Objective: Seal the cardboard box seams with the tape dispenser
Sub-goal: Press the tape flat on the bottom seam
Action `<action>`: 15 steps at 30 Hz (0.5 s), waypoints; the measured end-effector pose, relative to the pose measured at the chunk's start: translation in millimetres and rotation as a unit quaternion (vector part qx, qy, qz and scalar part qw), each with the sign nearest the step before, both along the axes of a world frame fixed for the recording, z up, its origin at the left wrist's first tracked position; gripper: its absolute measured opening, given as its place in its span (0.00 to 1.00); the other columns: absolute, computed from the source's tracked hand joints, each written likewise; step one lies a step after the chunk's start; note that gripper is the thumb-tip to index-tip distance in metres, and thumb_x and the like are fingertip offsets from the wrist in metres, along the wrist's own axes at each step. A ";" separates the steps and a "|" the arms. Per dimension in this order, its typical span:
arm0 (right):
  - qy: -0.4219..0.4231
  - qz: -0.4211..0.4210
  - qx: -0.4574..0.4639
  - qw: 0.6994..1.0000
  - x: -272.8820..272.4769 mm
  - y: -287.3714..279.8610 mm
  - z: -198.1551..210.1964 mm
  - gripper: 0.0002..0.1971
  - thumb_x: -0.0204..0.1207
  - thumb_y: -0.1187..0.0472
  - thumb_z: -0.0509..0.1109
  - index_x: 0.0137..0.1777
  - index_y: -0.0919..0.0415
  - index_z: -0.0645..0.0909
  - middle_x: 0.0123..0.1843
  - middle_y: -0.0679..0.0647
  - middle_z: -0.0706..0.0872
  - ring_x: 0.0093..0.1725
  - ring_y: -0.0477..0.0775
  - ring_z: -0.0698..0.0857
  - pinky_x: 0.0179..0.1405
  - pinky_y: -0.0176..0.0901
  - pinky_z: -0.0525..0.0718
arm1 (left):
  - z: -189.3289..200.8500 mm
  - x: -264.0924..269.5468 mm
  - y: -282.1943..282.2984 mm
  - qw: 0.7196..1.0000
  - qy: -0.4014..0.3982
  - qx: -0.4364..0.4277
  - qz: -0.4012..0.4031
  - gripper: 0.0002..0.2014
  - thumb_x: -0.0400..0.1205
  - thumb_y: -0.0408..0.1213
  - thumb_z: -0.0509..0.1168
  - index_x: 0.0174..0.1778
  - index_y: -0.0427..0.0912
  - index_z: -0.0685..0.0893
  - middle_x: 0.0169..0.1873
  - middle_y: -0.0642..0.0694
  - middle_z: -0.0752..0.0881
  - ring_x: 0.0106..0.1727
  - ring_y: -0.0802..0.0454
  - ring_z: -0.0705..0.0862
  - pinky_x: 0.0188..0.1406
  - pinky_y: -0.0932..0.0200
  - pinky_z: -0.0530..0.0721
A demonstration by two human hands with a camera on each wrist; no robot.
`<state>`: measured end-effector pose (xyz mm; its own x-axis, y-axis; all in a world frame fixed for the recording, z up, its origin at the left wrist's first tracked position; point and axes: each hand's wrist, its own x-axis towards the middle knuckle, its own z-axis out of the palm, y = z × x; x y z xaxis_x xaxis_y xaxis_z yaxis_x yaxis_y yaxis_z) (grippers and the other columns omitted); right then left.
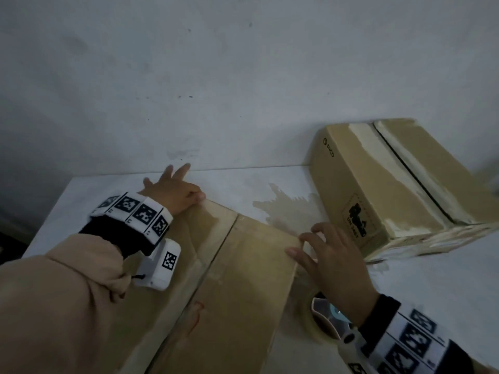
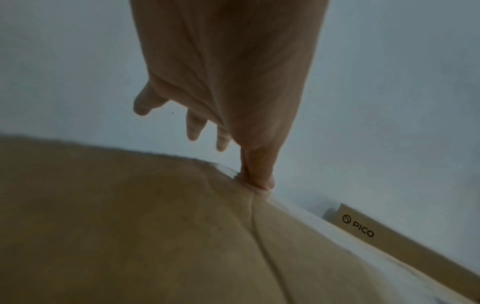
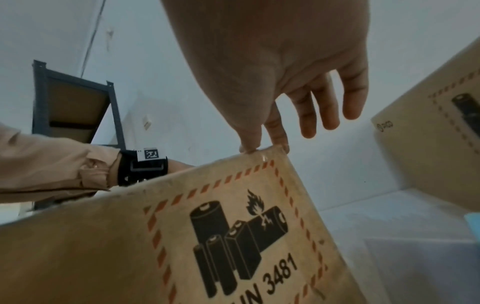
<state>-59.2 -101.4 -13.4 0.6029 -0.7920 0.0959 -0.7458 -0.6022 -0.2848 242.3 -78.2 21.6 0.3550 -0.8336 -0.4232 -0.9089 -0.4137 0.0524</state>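
— What does the head camera give you?

— My cardboard box (image 1: 216,279) lies on the white counter (image 1: 432,287) right in front of me, its centre seam running away toward the wall. My left hand (image 1: 172,193) sits at the far left corner, thumb and forefinger down on the edge, the other fingers spread. My right hand (image 1: 329,265) is at the far right corner, fingers straight, tips on the rim. Under that wrist, on the counter beside the box, the tape dispenser (image 1: 324,317) lies with nobody holding it. A second box (image 1: 391,184) stands near the wall, well to the right.

— And the left wrist?

— Left hand (image 2: 228,82) again: one fingertip planted on the box (image 2: 130,226) edge, with the seam running up toward it. The rest of the fingers hang loose and apart. The second box (image 2: 363,228) shows its PICO print.

— Right wrist?

— Right hand (image 3: 285,72), thumb and forefinger on the top corner of the box (image 3: 182,236), above the battery warning label (image 3: 233,236); whether they pinch or just rest, I cannot tell. Other fingers relaxed. A shelf (image 3: 75,102) stands behind.
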 end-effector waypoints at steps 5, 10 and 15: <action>-0.007 -0.036 0.092 0.995 9.3 1.2 6.5 0.17 0.79 0.46 0.61 0.57 0.59 0.79 0.51 0.59 0.79 0.51 0.62 0.80 0.50 0.50 0.78 | -0.2 4.9 -3.0 0.996 0.083 -0.017 -0.015 0.20 0.86 0.48 0.50 0.59 0.42 0.83 0.62 0.42 0.82 0.61 0.44 0.79 0.59 0.55 0.74; -0.006 -0.030 0.142 0.989 28.0 -8.1 8.1 0.15 0.83 0.57 0.57 0.62 0.66 0.74 0.62 0.61 0.78 0.61 0.60 0.76 0.54 0.44 0.69 | 0.9 7.4 -2.6 0.996 0.076 -0.035 -0.008 0.21 0.86 0.44 0.51 0.56 0.31 0.82 0.55 0.36 0.84 0.51 0.47 0.79 0.48 0.59 0.68; -0.034 0.010 0.184 0.982 38.5 -13.5 9.3 0.23 0.83 0.65 0.55 0.77 0.63 0.58 0.62 0.63 0.81 0.57 0.63 0.80 0.45 0.45 0.67 | 1.4 11.0 -3.0 0.997 0.075 -0.036 -0.008 0.19 0.86 0.43 0.52 0.57 0.33 0.83 0.55 0.38 0.85 0.52 0.46 0.80 0.48 0.60 0.68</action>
<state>-20.7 -115.0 -4.1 0.6214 -0.7680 -0.1550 -0.7066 -0.4637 -0.5345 253.3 -81.2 23.0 0.2793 -0.8683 -0.4098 -0.8952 -0.3899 0.2161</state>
